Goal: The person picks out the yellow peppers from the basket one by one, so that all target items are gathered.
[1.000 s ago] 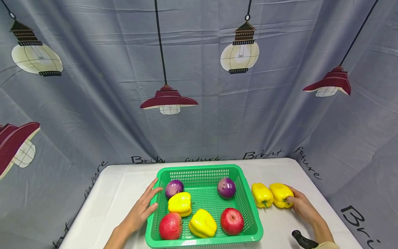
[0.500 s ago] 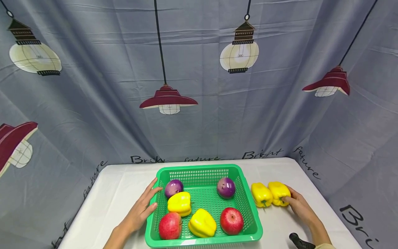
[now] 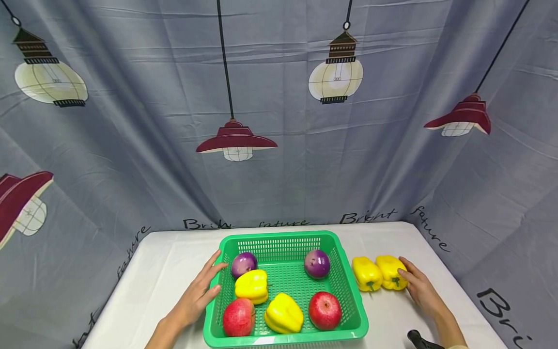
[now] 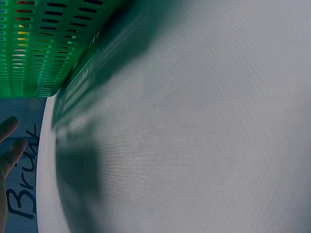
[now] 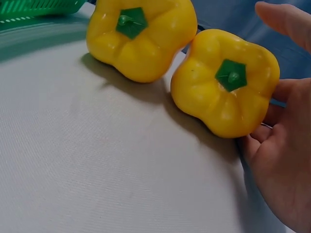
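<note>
My right hand is beside the right-hand yellow bell pepper on the table. In the right wrist view the thumb stands off from it, while the other fingers lie at its far side, partly hidden. A second yellow bell pepper sits against it, nearer the basket. My left hand is at the left rim of the green basket, fingers spread and fairly straight. Inside lie two yellow bell peppers, two red apples and two round purple onion-like things.
A white cloth covers the table under the basket. Grey curtain with printed lamps hangs behind and at both sides. A black strap-like piece shows by the right wrist.
The right-hand pepper has shifted slightly left and turned, now up against its neighbour. My right hand's thumb and fingers have loosened from it. The left hand has stayed put.
</note>
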`<state>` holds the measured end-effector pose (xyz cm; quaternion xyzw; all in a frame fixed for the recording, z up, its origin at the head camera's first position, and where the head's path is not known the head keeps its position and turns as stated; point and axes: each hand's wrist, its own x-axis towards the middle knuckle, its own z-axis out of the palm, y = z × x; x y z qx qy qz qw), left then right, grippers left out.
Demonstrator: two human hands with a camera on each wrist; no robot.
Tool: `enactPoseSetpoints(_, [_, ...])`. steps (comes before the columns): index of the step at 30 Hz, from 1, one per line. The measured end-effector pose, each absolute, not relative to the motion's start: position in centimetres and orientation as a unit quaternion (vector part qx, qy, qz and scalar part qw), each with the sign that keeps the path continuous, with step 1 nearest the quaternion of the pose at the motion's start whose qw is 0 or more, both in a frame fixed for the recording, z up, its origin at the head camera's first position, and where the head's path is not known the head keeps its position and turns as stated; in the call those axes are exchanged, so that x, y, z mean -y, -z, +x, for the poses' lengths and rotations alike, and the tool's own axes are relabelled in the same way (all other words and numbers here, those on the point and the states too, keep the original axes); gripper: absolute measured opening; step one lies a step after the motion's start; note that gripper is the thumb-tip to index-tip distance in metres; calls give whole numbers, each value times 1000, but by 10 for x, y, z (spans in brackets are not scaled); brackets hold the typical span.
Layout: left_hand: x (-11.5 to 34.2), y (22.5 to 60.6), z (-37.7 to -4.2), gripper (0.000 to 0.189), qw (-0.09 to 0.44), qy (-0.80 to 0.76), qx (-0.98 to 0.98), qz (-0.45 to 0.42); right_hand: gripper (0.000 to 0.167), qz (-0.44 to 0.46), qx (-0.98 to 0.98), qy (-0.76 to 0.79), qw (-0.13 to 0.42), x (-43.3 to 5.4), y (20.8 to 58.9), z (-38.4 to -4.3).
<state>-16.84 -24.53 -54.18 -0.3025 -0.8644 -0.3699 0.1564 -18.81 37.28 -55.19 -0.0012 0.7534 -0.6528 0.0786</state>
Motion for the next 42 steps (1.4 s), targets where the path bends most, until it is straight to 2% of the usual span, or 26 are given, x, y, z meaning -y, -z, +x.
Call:
enactPoseSetpoints(5, [245, 542, -168, 50, 154, 370, 865, -302, 76, -5, -784, 616, 73, -375, 541, -185])
enactPoseSetpoints(11, [245, 542, -168, 49, 154, 368, 867, -299, 75, -35, -870, 492, 4, -375, 525, -183])
enactPoseSetpoints(17, [245, 542, -168, 49, 151, 369, 868, -297, 71, -56, -881, 468, -41, -371, 508, -183])
enactPoseSetpoints(23, [245, 541, -167, 49, 149, 370, 868, -296, 72, -60, -883, 464, -46, -365, 489, -182])
enactPoseSetpoints(30, [245, 540, -167, 49, 145, 370, 870, -291, 77, -25, -889, 455, -47, -349, 474, -180])
enactPoseSetpoints(37, [245, 541, -167, 50, 147, 369, 870, -291, 70, -21, -902, 425, -78, -332, 463, -180])
enactPoseSetpoints(42, [245, 541, -167, 49, 148, 372, 869, -290, 68, -29, -899, 432, -66, -318, 453, -179])
